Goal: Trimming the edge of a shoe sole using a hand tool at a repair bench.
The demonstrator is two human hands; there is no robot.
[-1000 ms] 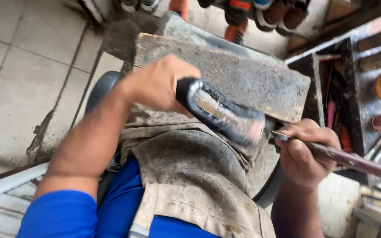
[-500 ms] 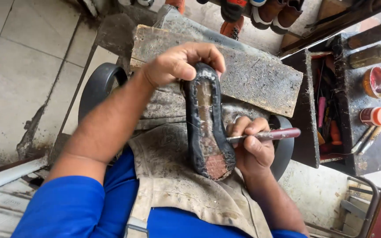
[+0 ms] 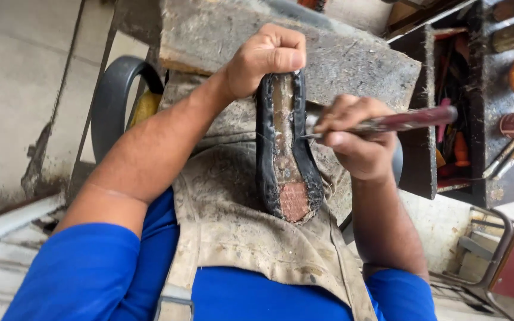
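We have turned the shoe (image 3: 285,148) sole-up and lengthwise on our aproned lap, the left hand (image 3: 267,58) gripping its far toe while the right hand (image 3: 352,139), grasping the red-handled awl (image 3: 382,123), now touches its tip to the sole's right edge.

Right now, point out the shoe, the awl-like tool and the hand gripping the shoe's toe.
shoe (image 3: 285,160), head view, on the worn middle of its upturned bottom.
awl-like tool (image 3: 408,119), head view, on its dark red handle.
left hand (image 3: 266,59), head view, on the knuckles over the toe end.
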